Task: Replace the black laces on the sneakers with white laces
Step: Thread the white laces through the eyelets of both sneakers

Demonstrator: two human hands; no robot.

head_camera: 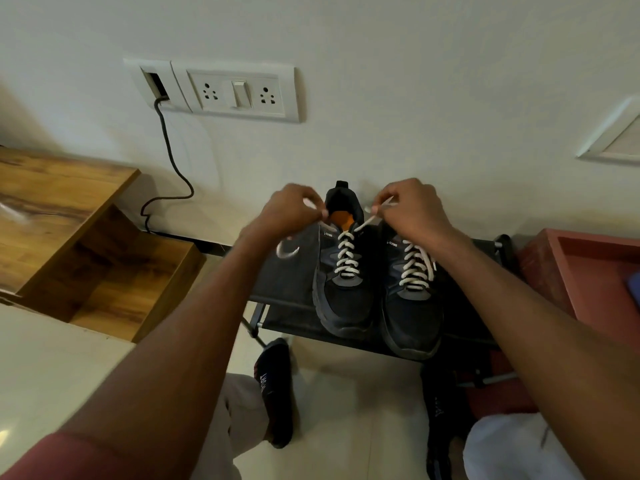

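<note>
Two dark sneakers stand side by side on a black rack shelf [287,271], toes toward me. The left sneaker [341,289] carries a white lace [346,252] threaded up its eyelets. The right sneaker [412,306] is also laced in white [417,268]. My left hand [291,213] pinches one end of the left sneaker's lace above its collar. My right hand [412,211] pinches the other end, pulled taut up to the right. A loose white loop [287,251] hangs below my left wrist.
A wooden stepped cabinet [69,220] stands at the left, a reddish box [588,275] at the right. On the wall are a socket panel [239,91] and a black cable [169,157]. My feet in dark socks [277,386] rest on the tiled floor below the rack.
</note>
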